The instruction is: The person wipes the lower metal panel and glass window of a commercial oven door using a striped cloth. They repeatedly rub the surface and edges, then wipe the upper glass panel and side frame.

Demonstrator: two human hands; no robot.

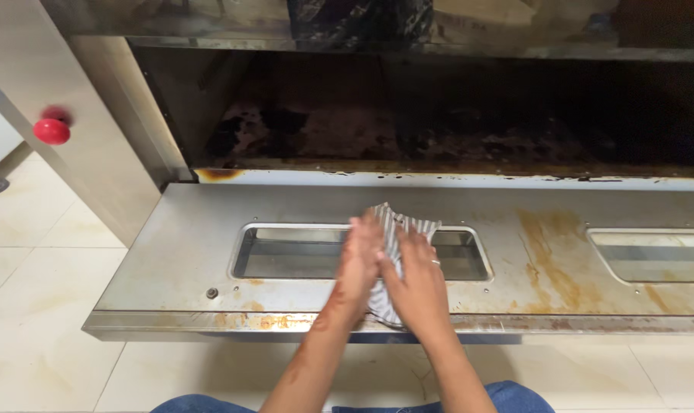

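A striped grey cloth (393, 245) is pressed by both hands onto the open oven door (171, 252), at its left window (286, 252); left hand (360, 256) and right hand (417, 279) each grip it. Rust-brown stains (549, 256) remain toward the door's right; the oven floor (408, 134) appears uncleaned.

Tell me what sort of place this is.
Probably a commercial kitchen or bakery: a wide steel deck oven with a burnt, stained floor, its drop-down door with glass windows, and pale floor tiles.
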